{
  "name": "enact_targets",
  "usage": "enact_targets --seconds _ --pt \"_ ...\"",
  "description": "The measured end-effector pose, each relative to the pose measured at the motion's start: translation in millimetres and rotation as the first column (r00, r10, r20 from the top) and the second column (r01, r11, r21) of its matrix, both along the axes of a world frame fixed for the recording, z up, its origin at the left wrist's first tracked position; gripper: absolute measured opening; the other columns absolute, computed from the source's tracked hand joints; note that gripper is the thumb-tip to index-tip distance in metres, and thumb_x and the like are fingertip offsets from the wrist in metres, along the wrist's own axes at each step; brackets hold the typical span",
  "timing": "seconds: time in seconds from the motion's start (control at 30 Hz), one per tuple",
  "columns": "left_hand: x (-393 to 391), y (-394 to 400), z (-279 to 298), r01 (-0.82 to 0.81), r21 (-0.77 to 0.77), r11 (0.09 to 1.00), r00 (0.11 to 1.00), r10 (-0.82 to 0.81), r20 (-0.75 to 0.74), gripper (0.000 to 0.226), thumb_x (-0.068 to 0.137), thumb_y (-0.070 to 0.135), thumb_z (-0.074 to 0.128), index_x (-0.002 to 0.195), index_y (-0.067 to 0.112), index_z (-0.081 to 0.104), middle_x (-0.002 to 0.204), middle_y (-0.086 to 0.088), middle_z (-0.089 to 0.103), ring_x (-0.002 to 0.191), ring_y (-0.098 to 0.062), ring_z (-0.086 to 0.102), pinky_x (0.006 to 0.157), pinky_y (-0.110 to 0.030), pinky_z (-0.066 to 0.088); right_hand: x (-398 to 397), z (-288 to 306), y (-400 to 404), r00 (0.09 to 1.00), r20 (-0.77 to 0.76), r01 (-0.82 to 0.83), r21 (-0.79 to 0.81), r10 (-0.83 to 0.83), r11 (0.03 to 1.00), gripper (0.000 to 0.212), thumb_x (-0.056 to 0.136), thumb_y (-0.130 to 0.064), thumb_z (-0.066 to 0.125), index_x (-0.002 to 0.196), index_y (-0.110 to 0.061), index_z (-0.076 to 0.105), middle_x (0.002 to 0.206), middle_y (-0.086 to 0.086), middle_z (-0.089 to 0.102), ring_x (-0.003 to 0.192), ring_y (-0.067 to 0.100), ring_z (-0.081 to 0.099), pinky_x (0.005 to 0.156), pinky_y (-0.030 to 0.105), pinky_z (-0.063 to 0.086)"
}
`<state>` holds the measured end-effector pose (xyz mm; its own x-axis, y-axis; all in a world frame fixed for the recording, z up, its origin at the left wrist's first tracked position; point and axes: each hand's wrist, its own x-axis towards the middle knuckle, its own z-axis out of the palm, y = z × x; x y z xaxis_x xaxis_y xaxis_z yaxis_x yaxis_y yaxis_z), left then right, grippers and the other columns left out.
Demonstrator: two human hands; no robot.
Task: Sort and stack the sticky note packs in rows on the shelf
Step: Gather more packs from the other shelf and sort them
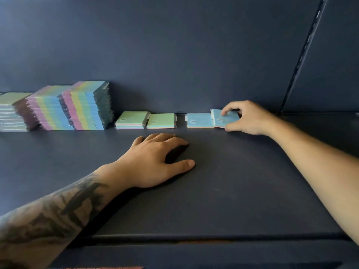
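Four small sticky note packs line the back of the shelf (pixel 223 191); the right hand (pixel 245 117) pinches the tilted blue pack (pixel 226 119) by its edges, beside another blue pack (pixel 199 120). It looks light, stiff and film-slick, best held at opposite edges. The left hand (pixel 155 158) rests flat, fingers relaxed. Tall stacks (pixel 85 107) stand well left; two green packs (pixel 146 120) lie between.

So on the shelf (pixel 223 181) I count four small sticky note packs along the back: two green-topped ones (pixel 132 119) (pixel 161 120) and two blue-topped ones (pixel 199 120) (pixel 226 119). To the left, three tall stacks: two rainbow-striped (pixel 88 108) (pixel 49 110) and one green-topped at the edge (pixel 11 111). Too blurry to count packs per stack. Two hands (pixel 155 160) (pixel 246 117) in view.
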<state>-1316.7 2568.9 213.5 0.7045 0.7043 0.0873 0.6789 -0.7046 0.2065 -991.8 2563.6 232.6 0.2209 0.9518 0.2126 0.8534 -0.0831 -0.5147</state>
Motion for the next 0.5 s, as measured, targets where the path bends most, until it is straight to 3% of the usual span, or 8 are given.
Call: enact_targets --seconds 0.17,0.33,0.5 --pt "0.7 -0.1 1.3 -0.002 0.001 1.0 1.0 0.002 -0.004 0.075 0.081 0.09 0.033 0.146 0.053 0.038 0.155 0.026 0.037 0.147 -0.006 0.029 0.121 -0.04 0.02 3.6 -2.8 0.0 1.0 -0.029 0.011 -0.013 -0.011 1.0 0.036 0.069 -0.031 0.08 0.101 -0.043 0.068 0.108 -0.01 0.067 0.08 0.016 0.06 0.071 0.032 0.048" --pt "0.2 1.3 0.2 0.002 0.001 1.0 1.0 -0.002 0.004 0.084 0.075 0.096 0.026 0.146 0.052 0.039 0.152 0.027 0.039 0.144 -0.004 0.031 0.12 -0.037 0.021 -0.1 -4.8 -1.9 0.999 -0.052 0.001 0.002 -0.001 1.0 0.027 0.07 -0.033 0.072 0.093 -0.046 0.073 0.123 -0.013 0.064 0.108 0.017 0.063 0.097 0.036 0.052" --pt "0.6 2.6 -0.1 0.004 0.004 1.0 1.0 -0.004 0.014 0.084 0.073 0.095 0.025 0.144 0.054 0.04 0.151 0.027 0.04 0.143 -0.004 0.033 0.118 -0.037 0.023 -0.2 -8.4 -3.8 0.999 -0.053 -0.002 0.031 0.004 1.0 0.029 0.081 -0.022 0.073 0.103 -0.039 0.075 0.128 -0.014 0.06 0.116 0.015 0.058 0.096 0.031 0.046"
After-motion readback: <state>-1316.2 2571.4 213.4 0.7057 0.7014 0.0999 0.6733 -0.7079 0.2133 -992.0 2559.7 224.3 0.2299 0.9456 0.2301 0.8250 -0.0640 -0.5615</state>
